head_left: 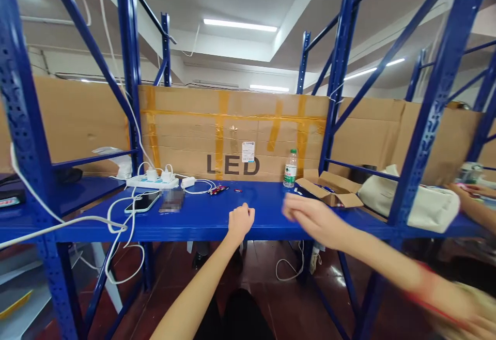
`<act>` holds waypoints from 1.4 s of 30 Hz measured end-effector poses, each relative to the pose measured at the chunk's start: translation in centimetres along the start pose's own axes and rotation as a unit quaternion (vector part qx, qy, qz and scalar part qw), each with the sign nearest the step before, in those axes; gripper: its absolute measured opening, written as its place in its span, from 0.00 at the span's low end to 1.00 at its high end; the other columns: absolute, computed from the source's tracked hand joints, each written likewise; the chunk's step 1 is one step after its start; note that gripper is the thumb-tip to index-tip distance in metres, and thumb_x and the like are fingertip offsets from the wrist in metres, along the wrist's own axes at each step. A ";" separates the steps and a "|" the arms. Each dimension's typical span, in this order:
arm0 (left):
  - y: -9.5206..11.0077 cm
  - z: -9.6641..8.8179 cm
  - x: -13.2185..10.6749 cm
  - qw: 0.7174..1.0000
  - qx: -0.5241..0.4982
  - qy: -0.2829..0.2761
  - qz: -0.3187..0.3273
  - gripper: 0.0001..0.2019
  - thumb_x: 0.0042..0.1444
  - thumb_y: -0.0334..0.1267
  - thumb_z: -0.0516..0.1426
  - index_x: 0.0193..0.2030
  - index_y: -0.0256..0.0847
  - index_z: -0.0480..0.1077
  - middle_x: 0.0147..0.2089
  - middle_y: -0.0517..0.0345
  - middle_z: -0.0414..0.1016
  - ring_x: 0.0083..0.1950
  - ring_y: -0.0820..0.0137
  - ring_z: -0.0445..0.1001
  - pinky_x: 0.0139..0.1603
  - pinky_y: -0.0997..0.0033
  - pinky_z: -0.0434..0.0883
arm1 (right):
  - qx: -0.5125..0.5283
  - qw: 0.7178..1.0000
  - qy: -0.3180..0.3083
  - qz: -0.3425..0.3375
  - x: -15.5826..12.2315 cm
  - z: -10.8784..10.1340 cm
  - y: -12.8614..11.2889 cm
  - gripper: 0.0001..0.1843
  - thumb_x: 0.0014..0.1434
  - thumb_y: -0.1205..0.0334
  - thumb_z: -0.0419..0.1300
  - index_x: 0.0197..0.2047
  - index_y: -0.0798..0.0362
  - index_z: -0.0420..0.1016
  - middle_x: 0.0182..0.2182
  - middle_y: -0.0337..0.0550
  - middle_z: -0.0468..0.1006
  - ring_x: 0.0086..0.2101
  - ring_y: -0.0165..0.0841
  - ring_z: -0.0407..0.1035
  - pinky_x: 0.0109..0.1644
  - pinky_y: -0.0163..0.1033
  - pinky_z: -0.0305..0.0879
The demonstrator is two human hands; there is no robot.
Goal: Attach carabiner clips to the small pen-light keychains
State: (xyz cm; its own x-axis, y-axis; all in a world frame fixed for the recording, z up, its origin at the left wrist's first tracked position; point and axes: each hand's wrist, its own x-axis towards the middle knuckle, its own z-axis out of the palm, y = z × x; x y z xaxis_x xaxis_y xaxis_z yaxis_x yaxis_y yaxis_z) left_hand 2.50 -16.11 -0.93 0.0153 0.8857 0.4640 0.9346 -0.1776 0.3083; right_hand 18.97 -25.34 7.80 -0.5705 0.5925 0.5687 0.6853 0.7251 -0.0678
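My left hand (241,220) is closed above the front edge of the blue shelf table (186,229), with the fingers curled in. Whatever it holds, if anything, is hidden. To its right my right hand (310,217) is raised near the open cardboard box (349,198), its fingers drawn together and slightly blurred; I cannot see what is in them. Beyond my left hand lies a cluster of small dark-red items (219,190), too small to name. A single small red piece (238,190) lies just right of the cluster.
A clear plastic bottle with a green cap (290,169) stands by the cardboard panel (182,138). At left are a power strip (149,182), a phone (142,202) and loose white cables (112,211). A white bag (414,203) lies right, beside a blue upright (430,97). Another person's arm (470,205) shows far right.
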 end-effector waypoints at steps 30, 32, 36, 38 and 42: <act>-5.1 0.2 3.5 0.993 -0.023 0.012 0.117 0.09 0.62 0.32 0.40 0.42 0.34 0.58 0.41 0.47 0.67 0.45 0.65 0.66 0.45 0.66 0.62 | 0.585 0.748 0.110 0.293 9.2 18.2 7.1 0.23 0.37 0.54 0.67 0.37 0.56 0.77 0.32 0.46 0.77 0.31 0.31 0.70 0.24 0.27 0.61; -5.2 0.2 3.6 0.994 -0.021 -0.005 0.112 0.10 0.62 0.33 0.39 0.43 0.35 0.58 0.41 0.47 0.67 0.45 0.64 0.66 0.45 0.66 0.62 | 0.587 0.747 0.110 0.292 9.2 18.1 7.1 0.23 0.36 0.55 0.67 0.38 0.56 0.77 0.33 0.47 0.77 0.31 0.31 0.71 0.23 0.27 0.61; -5.2 0.4 3.8 0.994 -0.025 -0.020 0.100 0.10 0.62 0.34 0.39 0.45 0.37 0.57 0.42 0.48 0.68 0.46 0.65 0.68 0.43 0.68 0.63 | 0.586 0.747 0.114 0.292 9.2 18.1 7.0 0.22 0.38 0.55 0.67 0.38 0.56 0.77 0.34 0.47 0.77 0.31 0.31 0.71 0.23 0.27 0.62; -5.2 0.4 3.9 0.994 -0.043 -0.030 0.100 0.10 0.62 0.35 0.39 0.46 0.38 0.56 0.42 0.49 0.69 0.45 0.66 0.69 0.41 0.70 0.64 | 0.582 0.749 0.118 0.294 9.2 18.0 6.8 0.22 0.39 0.55 0.66 0.38 0.57 0.77 0.33 0.48 0.77 0.30 0.30 0.70 0.22 0.27 0.62; -5.1 0.3 4.0 0.993 -0.053 -0.049 0.090 0.10 0.62 0.35 0.39 0.46 0.40 0.56 0.44 0.50 0.70 0.45 0.65 0.71 0.36 0.72 0.65 | 0.569 0.756 0.125 0.298 9.2 17.9 6.5 0.20 0.40 0.54 0.65 0.37 0.57 0.76 0.33 0.48 0.76 0.30 0.31 0.70 0.20 0.27 0.62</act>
State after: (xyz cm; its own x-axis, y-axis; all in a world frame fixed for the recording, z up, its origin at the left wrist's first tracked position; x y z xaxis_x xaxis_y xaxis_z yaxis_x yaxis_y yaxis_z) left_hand -2.13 -11.57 -0.89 0.2179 0.8717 0.4389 0.8708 -0.3767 0.3159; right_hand 10.08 -8.91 -2.02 -0.1125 0.9514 0.2866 -0.1272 0.2723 -0.9538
